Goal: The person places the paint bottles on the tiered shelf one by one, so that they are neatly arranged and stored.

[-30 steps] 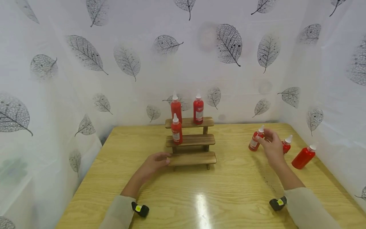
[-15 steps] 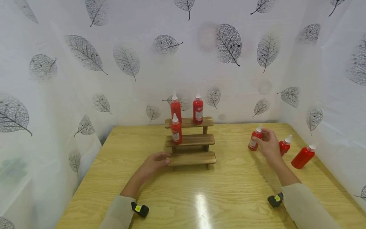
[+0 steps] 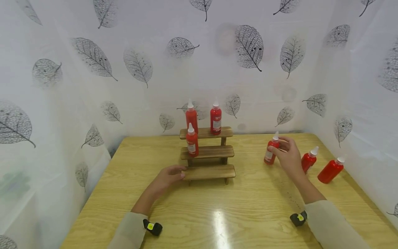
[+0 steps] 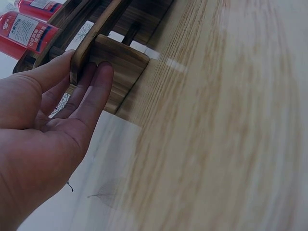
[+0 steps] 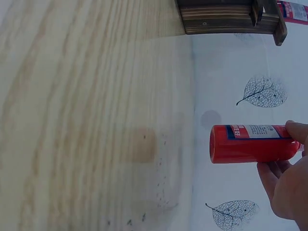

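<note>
My right hand [image 3: 290, 156] grips a red squeeze bottle [image 3: 269, 154] with a white pointed nozzle, thumb on one side and fingers on the other. In the right wrist view the bottle [image 5: 255, 144] shows its label and round base against the wall sheet. My left hand [image 3: 169, 177] pinches the left end of the lowest step of a three-step wooden stand [image 3: 209, 172]. The left wrist view has the thumb over that board [image 4: 86, 48] and the fingers under it. One red bottle [image 3: 192, 144] stands on the middle step; two more, a left one [image 3: 191, 117] and a right one [image 3: 216, 121], stand on top.
To the right of my right hand are two other red bottles, a nearer-in one [image 3: 308, 160] partly behind the wrist and another [image 3: 331, 171] at the table's right side. Leaf-printed sheeting [image 3: 205, 79] encloses the back and sides of the wooden table [image 3: 248, 211].
My right hand has moved left with the red bottle, away from the two bottles at the right, uncovering more of the nearer one. The left hand stays on the stand.
</note>
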`<state>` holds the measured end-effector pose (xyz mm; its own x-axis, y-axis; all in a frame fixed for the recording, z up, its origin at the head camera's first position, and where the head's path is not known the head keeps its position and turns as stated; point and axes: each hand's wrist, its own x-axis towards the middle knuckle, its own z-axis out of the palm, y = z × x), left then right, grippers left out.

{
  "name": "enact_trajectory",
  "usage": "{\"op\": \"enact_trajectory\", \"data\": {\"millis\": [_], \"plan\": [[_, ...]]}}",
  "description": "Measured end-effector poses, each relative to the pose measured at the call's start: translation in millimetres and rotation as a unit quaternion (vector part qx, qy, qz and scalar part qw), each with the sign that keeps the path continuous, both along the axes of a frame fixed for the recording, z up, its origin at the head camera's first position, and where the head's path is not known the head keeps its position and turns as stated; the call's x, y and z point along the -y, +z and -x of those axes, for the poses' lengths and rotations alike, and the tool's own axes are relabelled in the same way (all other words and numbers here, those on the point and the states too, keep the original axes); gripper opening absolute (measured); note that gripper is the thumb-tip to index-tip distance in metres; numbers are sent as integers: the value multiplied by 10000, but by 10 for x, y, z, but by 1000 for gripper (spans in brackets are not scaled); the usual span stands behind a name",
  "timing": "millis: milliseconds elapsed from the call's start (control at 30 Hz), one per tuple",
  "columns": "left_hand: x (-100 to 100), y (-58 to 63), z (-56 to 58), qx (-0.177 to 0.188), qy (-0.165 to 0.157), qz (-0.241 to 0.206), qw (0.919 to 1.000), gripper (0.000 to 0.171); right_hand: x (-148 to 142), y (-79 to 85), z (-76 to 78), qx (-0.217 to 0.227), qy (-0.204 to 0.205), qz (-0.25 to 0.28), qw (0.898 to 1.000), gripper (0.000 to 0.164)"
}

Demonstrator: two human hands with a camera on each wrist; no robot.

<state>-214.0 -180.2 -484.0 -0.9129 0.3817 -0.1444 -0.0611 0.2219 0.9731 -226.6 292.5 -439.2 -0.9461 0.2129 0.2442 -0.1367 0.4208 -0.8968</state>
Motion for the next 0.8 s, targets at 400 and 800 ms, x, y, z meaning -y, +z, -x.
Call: {"op": "enact_trajectory", "data": {"millis": [400, 800], "plan": [[-1, -26, 14, -23, 22, 2, 10000, 45, 378, 376, -133, -439, 539, 100, 9975, 59], [1, -28, 11, -93, 13, -3, 10000, 44, 794, 706, -240, -753, 1043, 350, 9911, 56]]}}
